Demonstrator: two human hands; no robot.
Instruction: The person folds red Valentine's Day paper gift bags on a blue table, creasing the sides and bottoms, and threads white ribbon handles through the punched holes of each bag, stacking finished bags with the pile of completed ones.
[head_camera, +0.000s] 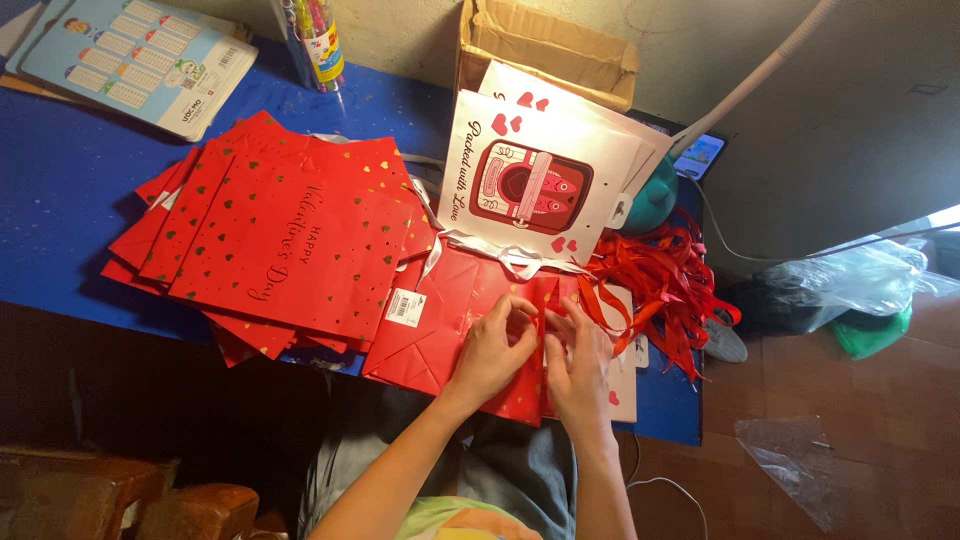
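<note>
My blue table (70, 190) carries a fanned stack of red bags (280, 240), a white bag (535, 175), a cardboard box (545, 50), red ribbons (660, 280), a chart (135, 60) and a pen tube (315, 40).

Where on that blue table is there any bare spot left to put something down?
Bare blue shows between the printed chart and the stack of red bags, and a strip below that stack. Around both hands, the red ribbons and white bags crowd everything.

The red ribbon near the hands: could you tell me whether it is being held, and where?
Both hands, left and right, pinch a red ribbon near its end, over the red gift bag.
</note>
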